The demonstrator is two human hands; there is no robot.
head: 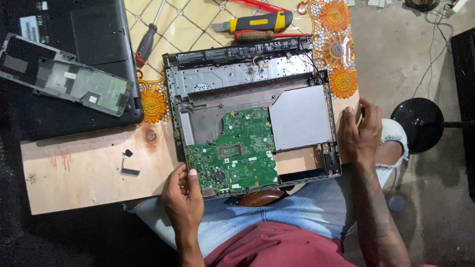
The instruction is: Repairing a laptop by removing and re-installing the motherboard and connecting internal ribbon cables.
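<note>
Left hand (184,190) pinches the near-left corner of the opened laptop (252,111); right hand (360,132) curls closed on its right edge. It lies on the wooden table (79,170), overhanging the lap. Stiff frame, but the bare green circuit board (232,151) looks fragile: edges only. Screwdriver (148,37) and utility knife (257,22) lie beyond; concrete floor (396,54) around.

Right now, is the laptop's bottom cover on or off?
Off. The laptop base lies open, baring the green circuit board and silver drive; the left hand and right hand grip its edges.
</note>
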